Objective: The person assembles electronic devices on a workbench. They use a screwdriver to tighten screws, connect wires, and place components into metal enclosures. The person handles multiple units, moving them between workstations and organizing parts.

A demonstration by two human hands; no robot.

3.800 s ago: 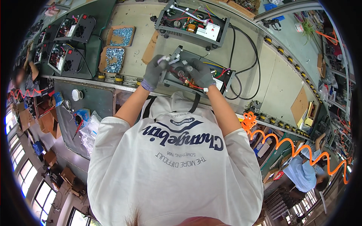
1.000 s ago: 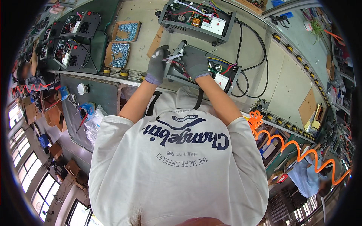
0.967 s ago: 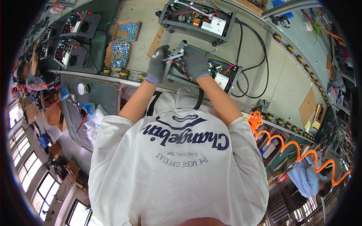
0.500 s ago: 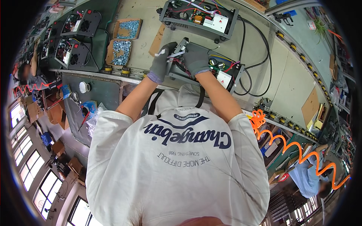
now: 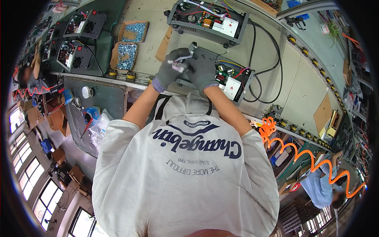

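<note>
An open dark metal device chassis lies in front of me, with circuit boards, coloured wires and a white block showing at its right end. Over its left end both grey-gloved hands are close together. My left hand is closed around a white flat cable, whose pale end sticks out between the fingers. Reaching across the chassis, my right hand has its fingers bent in toward that cable. Its fingertips are smeared and partly hidden, so what they pinch cannot be made out.
A second open device stands behind, and black power cords loop at the right. Two cardboard trays of small metal screws sit at the left. Several similar devices stand farther left. An orange coiled hose hangs at the right.
My left hand has turned and moved slightly down and right, bringing the white cable closer to my right hand. My right hand has shifted slightly left and down, its fingers now closer to the cable.
</note>
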